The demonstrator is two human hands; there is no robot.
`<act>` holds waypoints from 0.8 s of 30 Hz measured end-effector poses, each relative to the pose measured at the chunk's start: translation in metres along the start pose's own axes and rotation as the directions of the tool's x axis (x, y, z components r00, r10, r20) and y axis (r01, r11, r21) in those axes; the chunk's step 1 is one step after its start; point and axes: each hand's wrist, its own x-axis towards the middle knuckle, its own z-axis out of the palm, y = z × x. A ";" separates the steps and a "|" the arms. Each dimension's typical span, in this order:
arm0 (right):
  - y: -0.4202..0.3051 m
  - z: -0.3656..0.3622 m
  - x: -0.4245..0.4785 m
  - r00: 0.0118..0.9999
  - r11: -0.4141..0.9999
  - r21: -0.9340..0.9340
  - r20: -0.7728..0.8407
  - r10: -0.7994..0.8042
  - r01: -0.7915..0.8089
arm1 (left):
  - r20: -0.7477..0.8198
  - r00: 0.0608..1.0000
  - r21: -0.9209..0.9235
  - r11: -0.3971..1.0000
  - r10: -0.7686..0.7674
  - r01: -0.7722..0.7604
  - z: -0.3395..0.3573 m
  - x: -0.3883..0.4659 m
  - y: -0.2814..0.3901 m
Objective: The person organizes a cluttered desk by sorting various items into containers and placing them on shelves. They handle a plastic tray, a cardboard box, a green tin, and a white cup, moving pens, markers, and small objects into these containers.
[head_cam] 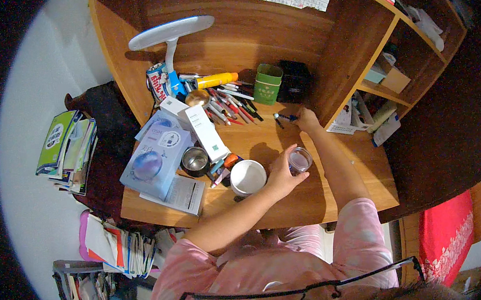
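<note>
My left hand [284, 173] is curled around a small clear round container [300, 159] above the front part of the wooden desk. Farther back, the fingers of my right hand [306, 120] grip the end of a short dark pen-like item [287, 117] with a pale tip. A small dark shape, perhaps its shadow, shows just below that tip. Left of my left hand stands a white round tub [248, 178], open at the top. Behind the right hand are a green tin [268, 84] and a black box [295, 80].
Pens and markers [237, 106] lie heaped below a yellow tube [217, 80]. A desk lamp [169, 33] rises at the back left. White cartons [206, 132], a pale blue box [154, 160] and a metal cup [195, 161] crowd the left side. Shelves [387, 91] border the right.
</note>
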 end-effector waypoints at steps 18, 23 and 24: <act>0.034 -0.045 -0.066 0.920 0.982 0.101 0.375 0.114 -0.163 | 0.096 0.994 -0.158 0.985 -0.056 0.071 0.004 -0.001 0.005; 0.010 -0.070 -0.098 0.892 0.991 -0.137 0.447 0.063 -0.001 | 0.078 0.996 -0.164 0.985 -0.044 0.056 0.006 -0.001 -0.003; 0.007 -0.076 -0.108 0.898 0.986 -0.163 0.439 0.035 0.041 | 0.085 0.995 -0.157 0.986 -0.045 0.057 0.007 -0.001 -0.002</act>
